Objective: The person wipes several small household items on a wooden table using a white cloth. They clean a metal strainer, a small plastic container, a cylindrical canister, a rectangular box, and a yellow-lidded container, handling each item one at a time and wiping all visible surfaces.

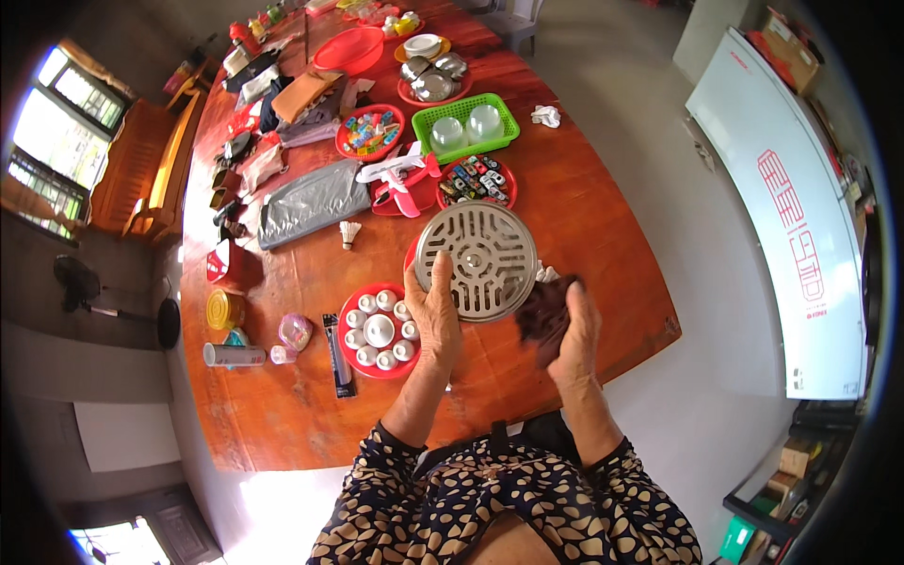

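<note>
My left hand (437,313) grips a round, slotted metal disc (490,247) by its left edge, thumb lying over the top face. The disc has a small knob at its middle and is held above the table, tilted toward me. In my right hand (577,344) is a dark brown cloth (544,322), bunched up close to the disc's lower right edge and slightly blurred. Left of my left wrist, white bulb-shaped pieces (379,330) are set in a ring on a red plate. Beyond the disc stands a red bowl of toy cars (478,177).
The wooden table (282,414) also bears a green basket (513,127) with clear glass bowls, a toy plane (395,177), a grey plastic-wrapped packet (315,202), a shuttlecock (349,234) and a spray can (234,355). A white chest freezer (753,160) stands at the right.
</note>
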A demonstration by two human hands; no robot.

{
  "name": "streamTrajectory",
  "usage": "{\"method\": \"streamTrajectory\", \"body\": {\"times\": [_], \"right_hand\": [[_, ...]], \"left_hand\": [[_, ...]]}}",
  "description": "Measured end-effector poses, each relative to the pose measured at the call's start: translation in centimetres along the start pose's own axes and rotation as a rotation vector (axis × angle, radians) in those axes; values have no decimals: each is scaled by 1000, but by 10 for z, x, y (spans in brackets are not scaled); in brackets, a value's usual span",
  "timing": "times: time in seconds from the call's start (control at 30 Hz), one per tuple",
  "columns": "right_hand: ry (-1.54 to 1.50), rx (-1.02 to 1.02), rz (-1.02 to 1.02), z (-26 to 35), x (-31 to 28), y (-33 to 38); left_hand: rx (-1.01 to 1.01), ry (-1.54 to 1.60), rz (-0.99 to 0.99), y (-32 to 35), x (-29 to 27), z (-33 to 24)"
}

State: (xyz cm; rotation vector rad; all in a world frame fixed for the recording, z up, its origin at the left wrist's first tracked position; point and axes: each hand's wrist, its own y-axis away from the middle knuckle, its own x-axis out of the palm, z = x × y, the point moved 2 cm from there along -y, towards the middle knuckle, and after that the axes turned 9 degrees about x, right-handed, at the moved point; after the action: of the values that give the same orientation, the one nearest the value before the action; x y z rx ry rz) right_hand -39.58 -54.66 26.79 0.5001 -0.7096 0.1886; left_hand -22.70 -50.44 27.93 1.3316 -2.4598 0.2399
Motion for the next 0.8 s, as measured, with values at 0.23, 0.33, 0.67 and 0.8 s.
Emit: {"method": "streamTrajectory", "body": {"times": [0.23,0.33,0.67,0.8], "right_hand": [[1227,-891,216,73,19,-80],[1381,-847,367,100,17,-122],[1709,-542,804,156,-21,-226],[1437,-26,724,148,-54,-298]], "left_hand": [[-5,-156,126,-1,43,35],[-34,-333,224,0,76,42],[-54,-122,618,-7,192,140],[-94,-265,650,-22,213,170]]}}
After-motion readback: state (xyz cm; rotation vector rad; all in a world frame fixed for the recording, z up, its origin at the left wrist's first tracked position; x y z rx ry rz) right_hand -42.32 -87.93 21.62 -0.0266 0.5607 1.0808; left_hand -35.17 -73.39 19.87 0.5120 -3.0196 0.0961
